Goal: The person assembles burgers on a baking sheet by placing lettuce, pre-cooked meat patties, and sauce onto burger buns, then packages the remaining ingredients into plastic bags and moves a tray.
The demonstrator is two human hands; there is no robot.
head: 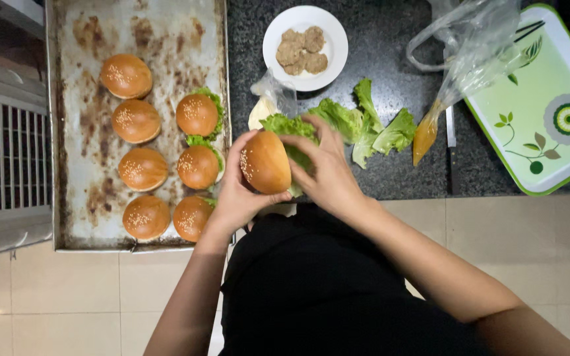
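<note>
One sesame bun [266,162] sits between my two hands, held above the near edge of the dark stone counter [390,53], with a frill of green lettuce [289,125] poking out past its far side. My left hand [237,195] cups the bun from below and from the left, fingers curled closed around it; my right hand [324,168] presses in from the right, fingers wrapped over the leaf and the bun's edge, so both hands are gripping the same bun. Just left of it I see a worn, stained baking tray [159,33] carrying seven more buns in two columns: four plain ones [136,121] along the tray's left side, and three [197,115] along its right edge with lettuce showing under them. Beyond my right hand, loose lettuce leaves [367,125] lie on the counter, near its middle. Toward the far edge stands a white plate [334,43] with browned patties [301,51], and a small clear bag with something pale [265,105] lies between the plate and my hands. At the counter's right side lies a green patterned tray [549,125], with a clear plastic bag holding orange sauce [460,69] draped over its left edge.
</note>
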